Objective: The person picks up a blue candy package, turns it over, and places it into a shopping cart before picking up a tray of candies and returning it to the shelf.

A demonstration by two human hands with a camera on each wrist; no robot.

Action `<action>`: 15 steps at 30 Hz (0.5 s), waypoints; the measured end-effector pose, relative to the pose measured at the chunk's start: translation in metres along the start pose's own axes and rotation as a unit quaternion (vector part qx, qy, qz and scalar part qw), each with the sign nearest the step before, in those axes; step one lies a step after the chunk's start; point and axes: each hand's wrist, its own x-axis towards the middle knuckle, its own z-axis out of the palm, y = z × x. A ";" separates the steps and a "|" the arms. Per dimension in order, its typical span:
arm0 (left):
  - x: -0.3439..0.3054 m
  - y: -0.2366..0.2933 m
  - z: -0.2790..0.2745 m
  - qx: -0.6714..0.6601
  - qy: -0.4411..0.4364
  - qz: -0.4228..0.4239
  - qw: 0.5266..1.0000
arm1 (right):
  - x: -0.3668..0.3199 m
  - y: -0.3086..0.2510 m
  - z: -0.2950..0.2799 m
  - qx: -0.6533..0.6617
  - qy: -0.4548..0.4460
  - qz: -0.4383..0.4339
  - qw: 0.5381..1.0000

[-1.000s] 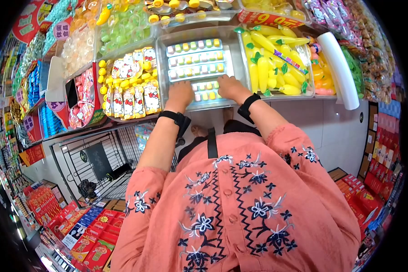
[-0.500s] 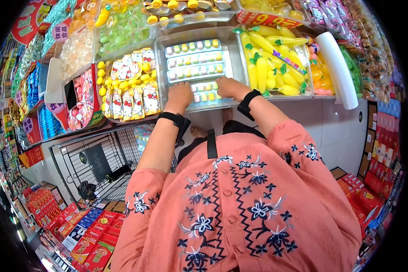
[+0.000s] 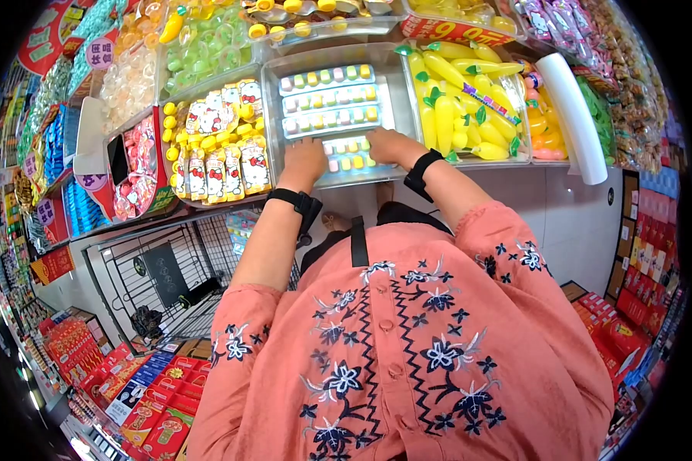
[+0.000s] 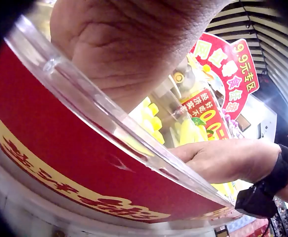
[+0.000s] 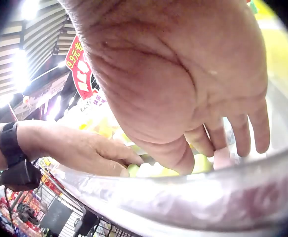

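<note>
A pack of pastel candies [image 3: 349, 155] lies at the near end of a clear bin [image 3: 402, 100], between my two hands. My left hand [image 3: 303, 161] holds its left end and my right hand [image 3: 393, 147] its right end. In the right wrist view, the right thumb and fingers [image 5: 240, 136] reach down around the coloured pieces [image 5: 201, 163]. The bin's red-banded front wall [image 4: 84, 143] hides the left fingertips in the left wrist view. Several similar packs [image 3: 331, 100] lie in rows farther back in the bin.
Left of the bin, another holds yellow cartoon-printed packets [image 3: 223, 146]; to its right are yellow banana-shaped packs [image 3: 469, 107]. A white roll [image 3: 573, 119] lies across the right-hand bins. A wire cart [image 3: 169, 269] stands below left, and a dark phone-like slab [image 3: 118, 160] rests beside pink sweets.
Both hands stay at the ends of the same pack, almost still. The view has shifted only slightly.
</note>
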 end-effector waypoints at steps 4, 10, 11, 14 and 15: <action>-0.002 0.000 0.005 0.006 0.018 0.002 1.000 | -0.001 -0.001 0.002 -0.010 0.006 -0.004 1.000; -0.004 0.000 0.010 -0.007 0.026 0.003 1.000 | -0.001 -0.002 0.005 -0.033 0.012 -0.017 0.999; -0.004 0.001 0.010 -0.009 0.026 0.003 1.000 | -0.001 -0.003 0.005 -0.034 0.012 -0.015 0.999; -0.003 0.001 0.012 -0.013 0.024 0.001 1.000 | -0.001 -0.004 0.006 -0.036 0.010 -0.012 0.999; -0.002 0.001 0.011 -0.012 0.020 0.000 1.000 | -0.001 -0.005 0.005 -0.036 0.008 -0.013 0.999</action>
